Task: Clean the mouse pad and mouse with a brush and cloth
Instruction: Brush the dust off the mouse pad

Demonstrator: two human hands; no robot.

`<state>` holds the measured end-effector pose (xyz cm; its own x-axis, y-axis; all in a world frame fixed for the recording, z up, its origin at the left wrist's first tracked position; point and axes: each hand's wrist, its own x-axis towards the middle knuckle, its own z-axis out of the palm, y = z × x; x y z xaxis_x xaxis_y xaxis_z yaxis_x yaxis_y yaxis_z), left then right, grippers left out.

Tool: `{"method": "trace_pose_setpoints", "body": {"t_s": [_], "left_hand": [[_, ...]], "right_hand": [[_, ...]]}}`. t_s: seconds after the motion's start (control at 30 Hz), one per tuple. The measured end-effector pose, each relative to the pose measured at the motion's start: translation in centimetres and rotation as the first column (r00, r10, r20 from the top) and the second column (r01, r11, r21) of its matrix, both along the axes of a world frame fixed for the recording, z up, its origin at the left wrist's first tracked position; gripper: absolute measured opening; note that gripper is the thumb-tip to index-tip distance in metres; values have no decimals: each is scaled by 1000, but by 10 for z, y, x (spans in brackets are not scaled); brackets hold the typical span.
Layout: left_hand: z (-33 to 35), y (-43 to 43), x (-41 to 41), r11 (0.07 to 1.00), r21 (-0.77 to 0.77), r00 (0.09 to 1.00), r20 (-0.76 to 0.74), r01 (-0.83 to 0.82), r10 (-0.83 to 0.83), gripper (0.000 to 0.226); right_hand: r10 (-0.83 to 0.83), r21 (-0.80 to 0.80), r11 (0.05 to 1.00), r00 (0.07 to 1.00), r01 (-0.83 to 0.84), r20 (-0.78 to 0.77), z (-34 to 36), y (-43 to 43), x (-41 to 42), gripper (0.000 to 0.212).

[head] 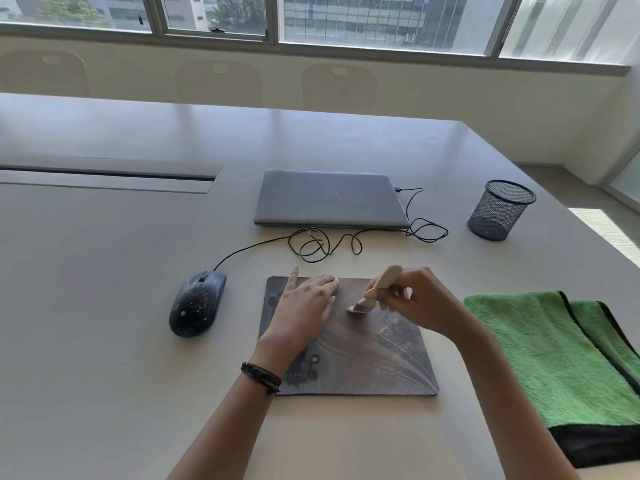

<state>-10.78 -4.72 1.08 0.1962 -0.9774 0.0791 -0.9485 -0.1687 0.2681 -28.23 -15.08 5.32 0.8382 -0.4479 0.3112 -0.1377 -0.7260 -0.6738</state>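
Grip: right hand (pixel 419 299) curls round the wooden brush (pixel 375 289), bristles down on the mouse pad (pixel 374 358).
Brace: left hand (pixel 304 306) lies flat with straight fingers, pressing the pad's left side.
Debris: pale crumbs (pixel 381 330) sit just nearer than the bristles; the black mouse (pixel 197 304), left of the pad, is speckled too.
Technique: short, light strokes toward one edge would likely gather the crumbs without scattering them.
Surface: smooth grey table (pixel 121 289); folded green cloth (pixel 554 358) on the right.
Room: closed laptop (pixel 329 199), mesh pen cup (pixel 500 209), windows (pixel 346 19) beyond.
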Motion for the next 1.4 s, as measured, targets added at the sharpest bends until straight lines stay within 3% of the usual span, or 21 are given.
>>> {"method": "trace_pose_setpoints", "body": {"t_s": [0.1,0.27,0.5,0.6,0.67,0.73,0.87,0.93,1.03,1.23,1.4], "left_hand": [[-1,-1,0,1000,-4,1000,-7,-1,1,42],[-2,-1,1,1000,-15,1000,-3,-1,1,40],[-2,-1,2,1000,-7,1000,-2,1,-1,42],[-2,-2,1,1000,2,1000,-5,3,-3,42],[-2,-2,1,1000,-11,1000,-8,0,0,42],[-2,-1,1,1000,-16,1000,-11,-2,1,41],[-1,-2,0,1000,-16,1000,-19,-4,4,40],[-1,-1,0,1000,-18,1000,-22,-2,2,40],[-1,0,0,1000,-19,1000,-22,1,-1,40],[1,-1,-1,1000,-9,1000,-23,1,-1,42],[2,0,-1,1000,-1,1000,-26,5,-5,42]], "right_hand": [[-35,16,999,999,34,7,6,-7,-4,10],[-84,-10,996,995,85,56,4,-5,6,10],[85,105,991,996,-87,23,-2,1,4,27],[131,193,972,991,-132,15,-3,-1,-5,6],[129,237,963,991,-130,16,-1,-4,-11,12],[86,204,974,995,-95,51,1,-6,-14,9],[-124,-20,991,978,129,170,-4,-12,-12,35],[-194,-81,975,968,209,160,-8,-13,-12,27],[-151,-122,980,987,157,55,-15,-10,-11,13],[40,9,999,999,-40,-7,-8,6,-10,16],[-99,-15,995,991,101,84,-5,1,-12,11]]}}
